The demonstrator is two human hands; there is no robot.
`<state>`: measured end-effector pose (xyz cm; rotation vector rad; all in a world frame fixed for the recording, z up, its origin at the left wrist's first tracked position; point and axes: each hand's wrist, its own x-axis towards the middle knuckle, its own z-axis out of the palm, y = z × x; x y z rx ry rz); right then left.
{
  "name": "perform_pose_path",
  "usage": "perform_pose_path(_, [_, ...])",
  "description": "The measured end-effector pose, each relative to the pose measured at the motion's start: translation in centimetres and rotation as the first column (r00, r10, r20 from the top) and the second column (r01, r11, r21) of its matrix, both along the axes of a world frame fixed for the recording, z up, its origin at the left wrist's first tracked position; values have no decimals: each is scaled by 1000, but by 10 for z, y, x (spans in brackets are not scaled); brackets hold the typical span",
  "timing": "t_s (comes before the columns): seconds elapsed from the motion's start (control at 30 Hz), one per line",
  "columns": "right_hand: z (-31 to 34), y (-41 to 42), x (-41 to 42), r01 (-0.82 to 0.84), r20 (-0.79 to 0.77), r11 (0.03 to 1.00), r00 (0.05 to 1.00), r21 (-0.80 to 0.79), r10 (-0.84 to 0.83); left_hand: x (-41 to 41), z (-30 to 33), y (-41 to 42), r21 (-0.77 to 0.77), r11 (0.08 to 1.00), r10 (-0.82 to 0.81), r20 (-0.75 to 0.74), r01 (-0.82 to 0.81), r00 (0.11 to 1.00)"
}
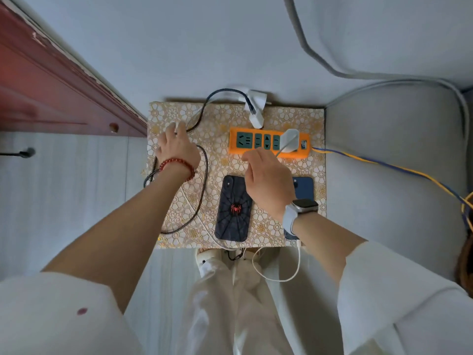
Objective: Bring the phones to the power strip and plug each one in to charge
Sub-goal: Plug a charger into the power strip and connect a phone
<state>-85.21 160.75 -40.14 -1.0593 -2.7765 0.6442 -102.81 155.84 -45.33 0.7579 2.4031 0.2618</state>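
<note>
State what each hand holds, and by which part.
The left hand grips something white at its fingertips, unclear what. The right hand shows no clear hold; its fingers near the strip are hidden.

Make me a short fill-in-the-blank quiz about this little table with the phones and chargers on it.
1. The power strip on the floral-covered table is coloured ____.
2. The black phone case shows a red ____.
3. The left wrist wears a red bead ____.
4. A white charger plug sits in the strip's ____ end.

Missing words: orange; spider; bracelet; right
</note>
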Motion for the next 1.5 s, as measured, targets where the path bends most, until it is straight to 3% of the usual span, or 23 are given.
perform_pose_path(0.17, [-9, 16, -13, 104, 61, 994, 993, -38, -101, -24, -13, 33, 137, 989, -86, 170, 63, 982])
perform_pose_path(0.3, [-6, 27, -15, 236, 61, 961, 971, -141, -230, -20, -19, 52, 161, 986, 0, 200, -33, 980])
perform_pose_path(0.4, [-2, 31, -15, 229, 84, 959, 973, -170, -217, -17, -22, 54, 133, 990, 20, 136, -38, 991])
perform_pose_path(0.6, [1, 30, -11, 182, 83, 957, 982, -228, -167, -20, -12, 46, 360, 917, 102, 203, -171, 974])
perform_pose_path(0.7, [7, 27, -12, 192, 33, 939, 981, -286, -191, -22, 5, 44, 385, 918, 41, 151, -97, 988])
perform_pose_path(0.8, [15, 27, -14, 218, -48, 924, 968, -313, -245, -20, 33, 37, 501, 862, 2, 137, -72, 991])
perform_pose_path(0.9, [23, 35, -22, 253, -125, 922, 946, -292, -299, -14, 58, 25, 604, 795, -112, 58, 54, 992])
perform_pose_path(1.1, [28, 49, -42, 16, -76, 941, 996, -337, -45, -6, 93, -2, 731, 656, -249, -26, 188, 968])
perform_pose_path(1.23, [26, 45, -52, -11, 21, 981, 1000, -195, 16, 0, 101, -9, 709, 673, -256, -44, 211, 966])
perform_pose_path(1.37, [26, 41, -62, 41, -72, 971, 996, -237, -60, -1, 101, -9, 706, 697, -162, -20, 129, 987])
perform_pose_path(1.5, [32, 46, -68, 72, -174, 996, 982, -51, -80, 0, 98, -15, 712, 695, -132, -12, 101, 991])
